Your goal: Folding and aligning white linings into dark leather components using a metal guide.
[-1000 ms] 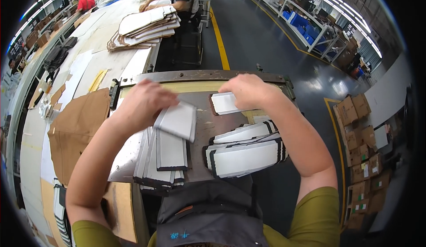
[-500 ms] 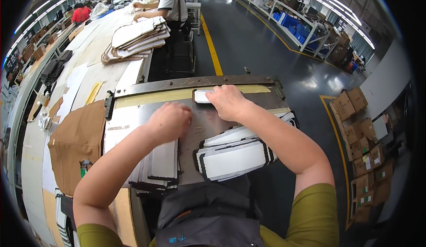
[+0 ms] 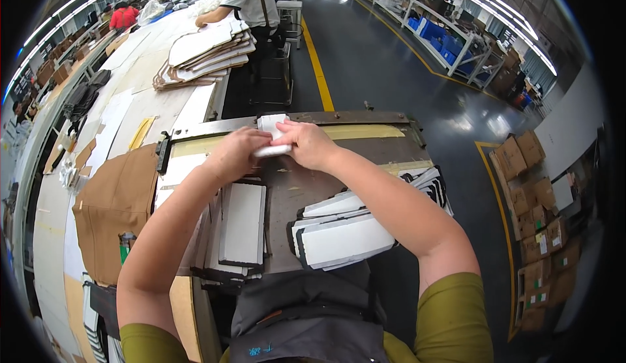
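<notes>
Both hands meet at the far side of the metal work plate (image 3: pixel 287 197), on a small white panel with dark edging (image 3: pixel 272 123). My left hand (image 3: pixel 235 154) presses its fingers on the panel's left side. From the right, my right hand (image 3: pixel 306 145) grips it, its fingers across the white face. The panel's far end rises over the metal bar; its near edge shows under the fingers. Nearer me, a stack of white, black-edged panels (image 3: pixel 242 223) lies below my left forearm. A wider fanned pile of similar panels (image 3: pixel 345 240) lies below my right forearm.
A brown fabric piece (image 3: pixel 117 213) drapes left of the plate. On the long table ahead stands a stack of large white pieces (image 3: pixel 202 53), with a seated person (image 3: pixel 251 1) beside it. Cardboard boxes (image 3: pixel 538 232) are piled at the right. A yellow strip (image 3: pixel 365 131) runs along the plate's far edge.
My right hand has moved left with the white panel, which now stands over the bar. My left hand has moved up and forward onto it, uncovering the left stack.
</notes>
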A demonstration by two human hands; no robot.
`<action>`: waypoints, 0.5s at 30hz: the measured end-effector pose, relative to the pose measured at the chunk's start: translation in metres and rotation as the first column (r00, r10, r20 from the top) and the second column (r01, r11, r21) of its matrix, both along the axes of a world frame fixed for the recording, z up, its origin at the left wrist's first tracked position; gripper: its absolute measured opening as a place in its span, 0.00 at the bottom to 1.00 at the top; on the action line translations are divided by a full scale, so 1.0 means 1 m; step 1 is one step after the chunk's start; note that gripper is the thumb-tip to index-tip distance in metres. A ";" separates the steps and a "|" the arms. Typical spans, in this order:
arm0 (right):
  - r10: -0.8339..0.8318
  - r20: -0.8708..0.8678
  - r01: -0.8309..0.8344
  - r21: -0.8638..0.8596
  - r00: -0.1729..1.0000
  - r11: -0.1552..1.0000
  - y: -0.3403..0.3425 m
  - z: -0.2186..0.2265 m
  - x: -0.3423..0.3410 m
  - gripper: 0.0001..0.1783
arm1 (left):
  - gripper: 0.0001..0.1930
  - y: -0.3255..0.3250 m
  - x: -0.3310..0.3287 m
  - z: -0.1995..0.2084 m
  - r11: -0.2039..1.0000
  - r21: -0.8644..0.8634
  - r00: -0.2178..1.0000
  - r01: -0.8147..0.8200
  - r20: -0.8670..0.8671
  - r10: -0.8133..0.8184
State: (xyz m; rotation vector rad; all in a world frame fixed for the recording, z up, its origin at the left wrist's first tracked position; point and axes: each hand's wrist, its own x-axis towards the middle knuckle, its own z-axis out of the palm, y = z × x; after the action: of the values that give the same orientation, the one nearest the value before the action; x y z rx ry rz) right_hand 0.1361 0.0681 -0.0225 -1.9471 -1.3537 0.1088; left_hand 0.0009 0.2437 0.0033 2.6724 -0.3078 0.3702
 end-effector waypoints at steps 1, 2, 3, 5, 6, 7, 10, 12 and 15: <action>0.018 0.091 -0.013 -0.048 0.996 0.999 -0.002 0.004 -0.006 0.15 | 0.25 0.002 -0.003 -0.006 0.997 0.075 0.999 0.012 0.029 -0.014; 0.040 0.181 -0.023 -0.097 0.983 0.995 -0.003 0.010 -0.009 0.14 | 0.24 0.005 -0.006 -0.012 1.000 0.025 1.000 -0.002 0.030 0.002; 0.046 0.180 -0.027 -0.103 0.983 0.994 -0.006 0.010 -0.009 0.14 | 0.23 0.002 -0.007 -0.014 1.000 -0.030 1.000 -0.005 0.029 0.006; 0.066 0.021 -0.063 -0.120 0.998 0.991 -0.010 0.012 -0.007 0.12 | 0.22 0.003 -0.006 -0.017 0.997 -0.066 0.997 0.038 0.069 -0.033; 0.079 0.019 -0.076 -0.129 0.997 0.989 -0.010 0.020 -0.012 0.12 | 0.22 0.005 -0.008 -0.018 0.992 -0.092 0.991 0.082 0.110 -0.072; 0.094 0.067 -0.078 -0.207 0.993 0.975 -0.011 0.032 -0.018 0.14 | 0.22 0.004 -0.011 -0.015 0.992 -0.105 0.993 0.069 0.108 -0.058; 0.115 0.221 -0.066 -0.219 0.968 0.974 -0.012 0.025 -0.019 0.20 | 0.22 0.004 -0.016 -0.010 0.982 -0.184 0.999 0.039 0.000 -0.039; 0.106 0.332 -0.043 -0.192 0.937 0.980 -0.014 0.020 -0.018 0.30 | 0.21 0.008 -0.014 -0.012 0.988 -0.144 0.998 0.051 0.039 -0.046; 0.144 0.381 -0.077 -0.186 0.913 0.980 -0.014 0.018 -0.019 0.27 | 0.20 0.009 -0.017 -0.014 0.995 -0.084 0.997 0.061 0.060 -0.056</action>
State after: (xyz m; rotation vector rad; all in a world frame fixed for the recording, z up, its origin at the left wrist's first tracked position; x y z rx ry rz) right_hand 0.1166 0.0541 -0.0040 -2.1069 -1.7676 -0.1276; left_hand -0.0157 0.2530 -0.0103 2.5665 -0.3782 0.4332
